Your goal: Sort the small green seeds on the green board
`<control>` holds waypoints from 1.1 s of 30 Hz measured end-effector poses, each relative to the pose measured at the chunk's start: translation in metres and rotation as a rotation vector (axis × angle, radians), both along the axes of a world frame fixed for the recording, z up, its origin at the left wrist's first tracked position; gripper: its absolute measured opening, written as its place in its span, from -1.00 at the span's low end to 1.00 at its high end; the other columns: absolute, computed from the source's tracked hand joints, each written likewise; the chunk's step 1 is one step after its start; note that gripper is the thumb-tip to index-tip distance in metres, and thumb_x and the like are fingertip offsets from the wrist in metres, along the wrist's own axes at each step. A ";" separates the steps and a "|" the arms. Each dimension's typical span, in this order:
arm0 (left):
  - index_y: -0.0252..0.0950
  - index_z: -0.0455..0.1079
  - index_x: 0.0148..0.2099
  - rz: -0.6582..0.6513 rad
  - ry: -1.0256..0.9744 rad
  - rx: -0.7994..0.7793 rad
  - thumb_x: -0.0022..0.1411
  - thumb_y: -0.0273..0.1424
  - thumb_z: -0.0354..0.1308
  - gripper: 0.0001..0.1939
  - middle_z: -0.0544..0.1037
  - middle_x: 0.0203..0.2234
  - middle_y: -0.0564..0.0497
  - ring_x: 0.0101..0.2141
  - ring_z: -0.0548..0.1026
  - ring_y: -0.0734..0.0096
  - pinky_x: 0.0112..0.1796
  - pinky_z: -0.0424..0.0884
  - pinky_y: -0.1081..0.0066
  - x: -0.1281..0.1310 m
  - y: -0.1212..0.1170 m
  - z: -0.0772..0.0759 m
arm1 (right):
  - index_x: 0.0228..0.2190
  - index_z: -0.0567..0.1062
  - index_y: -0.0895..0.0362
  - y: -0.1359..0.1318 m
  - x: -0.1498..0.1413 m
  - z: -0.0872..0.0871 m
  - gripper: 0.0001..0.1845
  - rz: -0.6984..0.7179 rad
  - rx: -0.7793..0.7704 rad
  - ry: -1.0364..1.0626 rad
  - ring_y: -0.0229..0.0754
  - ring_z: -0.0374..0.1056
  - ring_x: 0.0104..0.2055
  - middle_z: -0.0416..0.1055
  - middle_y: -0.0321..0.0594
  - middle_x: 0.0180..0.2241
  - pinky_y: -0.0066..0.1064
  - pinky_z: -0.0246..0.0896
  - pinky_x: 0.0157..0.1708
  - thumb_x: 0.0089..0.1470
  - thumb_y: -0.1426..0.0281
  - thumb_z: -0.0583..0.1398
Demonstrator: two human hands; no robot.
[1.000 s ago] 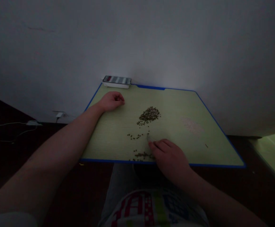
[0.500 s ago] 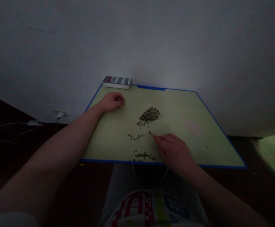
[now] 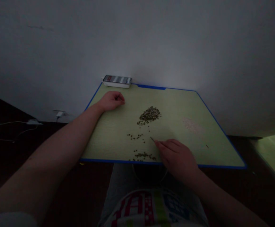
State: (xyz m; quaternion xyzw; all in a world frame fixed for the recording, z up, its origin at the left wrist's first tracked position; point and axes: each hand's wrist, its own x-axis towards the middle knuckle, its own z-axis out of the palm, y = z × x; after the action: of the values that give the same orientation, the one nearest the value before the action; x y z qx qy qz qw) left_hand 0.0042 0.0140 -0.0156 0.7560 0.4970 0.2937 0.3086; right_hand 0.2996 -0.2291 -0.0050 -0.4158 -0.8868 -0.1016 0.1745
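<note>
My right hand [image 3: 178, 157] pinches a thin dark stick-like tool [image 3: 152, 139], whose tip points at the tabletop. Beyond that tip lies a heap of small dark grains [image 3: 151, 114], greenish-brown, perhaps beans or seeds. A few loose grains [image 3: 134, 136] are strewn left of the tip, and a smaller cluster [image 3: 144, 155] sits by the front edge. My left hand [image 3: 112, 100] rests on the table's left side, its fingers curled in with the thumb close to them; their inside is hidden.
The pale yellow-green table [image 3: 113, 135] has a blue rim and stands against the wall. A phone [image 3: 117, 79] lies on a white box at the back left. Pale small bits [image 3: 193, 125] are spread at right, near a thin dark sliver [image 3: 207, 146]. A dark round container [image 3: 149, 173] is below the front edge.
My right hand has drawn back slightly toward me and to the right with the tool. A couple of loose grains now show left of its tip. My left hand stays put.
</note>
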 end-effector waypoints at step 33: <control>-0.32 0.45 -0.39 -0.013 -0.008 0.036 -0.06 -0.28 0.25 -0.79 0.36 -0.64 0.11 -0.57 0.27 0.54 -0.51 0.17 0.46 -0.001 0.001 -0.001 | -0.11 0.56 0.24 0.007 -0.031 0.003 -0.68 0.302 -0.035 0.174 -0.18 0.43 -0.34 0.60 -0.12 -0.32 -0.32 0.41 -0.27 0.23 0.60 0.05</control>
State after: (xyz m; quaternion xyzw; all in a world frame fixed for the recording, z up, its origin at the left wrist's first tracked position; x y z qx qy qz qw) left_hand 0.0029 0.0149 -0.0168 0.7634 0.4855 0.3035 0.2990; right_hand 0.2687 -0.2225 -0.0022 -0.2879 -0.9224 -0.0222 0.2566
